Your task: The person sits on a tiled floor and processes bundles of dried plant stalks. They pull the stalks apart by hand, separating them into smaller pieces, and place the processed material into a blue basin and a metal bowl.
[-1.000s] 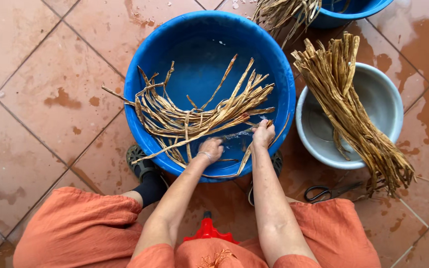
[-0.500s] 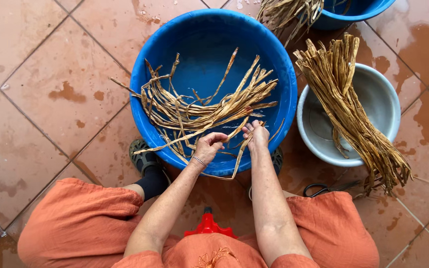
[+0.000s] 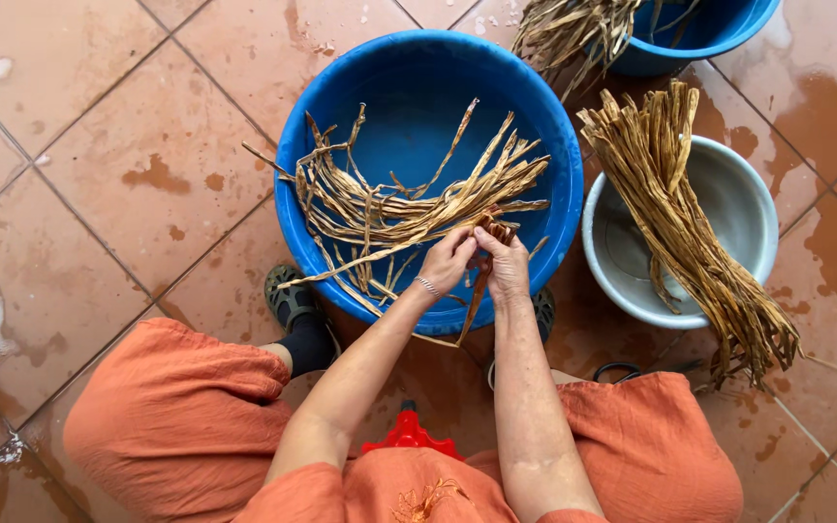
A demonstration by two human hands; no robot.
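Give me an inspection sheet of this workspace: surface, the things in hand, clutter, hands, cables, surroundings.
Surface: terracotta tile floor, patchy with wet marks.
Things in hand: large blue tub holding loose dried plant strips; one strip hangs from the hands over the near rim.
Clutter: grey bowl with a bundle of strips laid across it and trailing onto the floor; second blue tub at the top edge with more strips; scissors, partly hidden by the knee.
Hands: left hand and right hand together at the tub's near rim, both pinching the strip.
Cables: nothing seen.
Surroundings: the person's orange trousers, dark shoe, red object between the knees.
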